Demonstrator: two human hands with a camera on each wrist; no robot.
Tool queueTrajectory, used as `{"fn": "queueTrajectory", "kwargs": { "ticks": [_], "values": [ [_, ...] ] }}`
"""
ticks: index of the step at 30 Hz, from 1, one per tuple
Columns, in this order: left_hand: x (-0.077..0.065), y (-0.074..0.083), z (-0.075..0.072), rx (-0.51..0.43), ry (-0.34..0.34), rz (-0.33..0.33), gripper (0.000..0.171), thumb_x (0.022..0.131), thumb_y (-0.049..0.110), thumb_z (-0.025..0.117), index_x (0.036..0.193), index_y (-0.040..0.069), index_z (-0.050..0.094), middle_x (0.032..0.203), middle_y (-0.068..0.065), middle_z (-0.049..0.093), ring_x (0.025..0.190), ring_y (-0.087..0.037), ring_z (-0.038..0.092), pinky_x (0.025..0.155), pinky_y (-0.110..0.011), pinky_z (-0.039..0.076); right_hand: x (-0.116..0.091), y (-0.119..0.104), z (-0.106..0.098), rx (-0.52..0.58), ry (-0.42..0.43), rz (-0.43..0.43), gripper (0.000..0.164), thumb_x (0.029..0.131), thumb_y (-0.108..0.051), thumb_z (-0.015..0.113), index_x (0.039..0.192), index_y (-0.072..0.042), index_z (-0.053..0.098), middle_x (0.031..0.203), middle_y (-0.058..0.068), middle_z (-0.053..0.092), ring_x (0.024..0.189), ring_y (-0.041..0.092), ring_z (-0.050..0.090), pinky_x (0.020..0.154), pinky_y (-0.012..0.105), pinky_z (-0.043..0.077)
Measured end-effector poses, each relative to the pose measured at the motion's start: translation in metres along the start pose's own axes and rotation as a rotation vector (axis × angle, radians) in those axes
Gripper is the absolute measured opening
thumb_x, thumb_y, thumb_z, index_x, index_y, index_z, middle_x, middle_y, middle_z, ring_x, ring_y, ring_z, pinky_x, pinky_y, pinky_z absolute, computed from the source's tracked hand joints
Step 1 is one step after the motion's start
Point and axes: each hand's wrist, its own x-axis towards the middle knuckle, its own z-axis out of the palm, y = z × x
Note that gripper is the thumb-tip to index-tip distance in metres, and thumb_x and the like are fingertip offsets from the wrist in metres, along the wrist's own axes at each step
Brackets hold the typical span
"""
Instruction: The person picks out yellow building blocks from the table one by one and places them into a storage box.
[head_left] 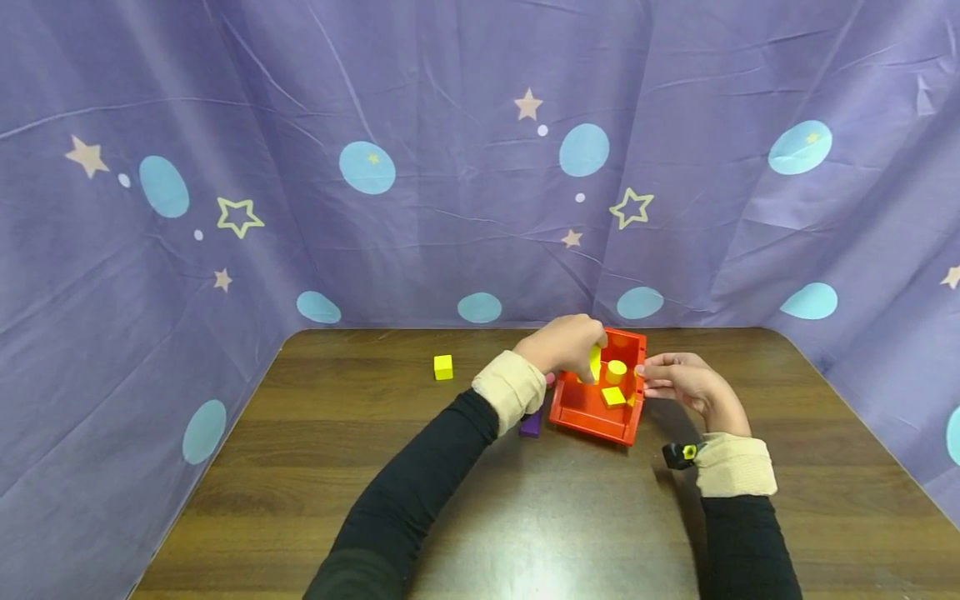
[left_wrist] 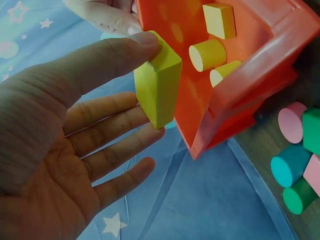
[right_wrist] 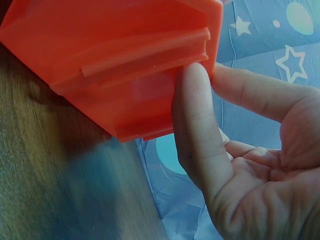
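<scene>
A red plastic bin stands tilted toward the back right of the table. My left hand is over its left side and pinches a yellow rectangular block between thumb and fingertips. Inside the bin lie a yellow cylinder and a flat-looking yellow block; the left wrist view also shows a second rounded yellow piece, partly behind the bin's rim. At the bin's right edge, my right hand grips the rim between thumb and index finger.
A yellow cube sits alone on the wooden table, left of the bin. Next to the bin's left side are a purple block, a pink cylinder, a blue cylinder and green pieces. A patterned curtain hangs behind.
</scene>
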Motion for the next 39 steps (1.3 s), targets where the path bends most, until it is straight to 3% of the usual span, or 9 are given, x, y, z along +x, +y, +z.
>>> {"fn": "queueTrajectory", "kwargs": {
  "ticks": [8, 16, 30, 39],
  "values": [
    [0.006, 0.003, 0.008, -0.022, -0.033, -0.014, 0.051, 0.076, 0.028, 0.091, 0.12, 0.009, 0.074, 0.124, -0.002, 0.073, 0.11, -0.016, 0.067, 0.097, -0.026, 0.053, -0.001, 0.002, -0.001, 0.017, -0.008, -0.009, 0.017, 0.101, -0.004, 0.057, 0.113, 0.007, 0.053, 0.089, -0.006, 0.072, 0.075, 0.007, 0.069, 0.077, 0.024, 0.061],
    [0.01, 0.007, 0.016, -0.01, -0.039, -0.004, 0.032, 0.074, 0.027, 0.092, 0.096, 0.01, 0.077, 0.1, 0.002, 0.075, 0.083, -0.01, 0.062, 0.08, -0.024, 0.055, 0.0, 0.002, -0.002, 0.021, -0.015, -0.007, 0.017, 0.101, -0.005, 0.058, 0.113, 0.007, 0.054, 0.088, -0.005, 0.072, 0.075, 0.007, 0.069, 0.076, 0.024, 0.061],
    [0.015, 0.014, 0.025, 0.022, -0.069, -0.034, 0.034, 0.073, 0.034, 0.093, 0.093, 0.013, 0.075, 0.083, 0.006, 0.067, 0.077, -0.009, 0.058, 0.072, -0.024, 0.052, 0.0, 0.002, -0.003, 0.011, -0.008, -0.015, 0.011, 0.101, -0.004, 0.057, 0.11, 0.002, 0.054, 0.087, -0.007, 0.071, 0.076, 0.006, 0.069, 0.078, 0.025, 0.061],
    [0.017, 0.018, 0.031, 0.008, -0.083, -0.074, 0.036, 0.073, 0.035, 0.093, 0.086, 0.014, 0.066, 0.078, 0.005, 0.062, 0.074, -0.011, 0.058, 0.067, -0.024, 0.051, 0.002, 0.002, -0.003, 0.017, -0.035, -0.02, 0.017, 0.102, -0.005, 0.056, 0.115, 0.005, 0.051, 0.089, -0.008, 0.071, 0.077, 0.006, 0.068, 0.078, 0.024, 0.061]
  ]
}}
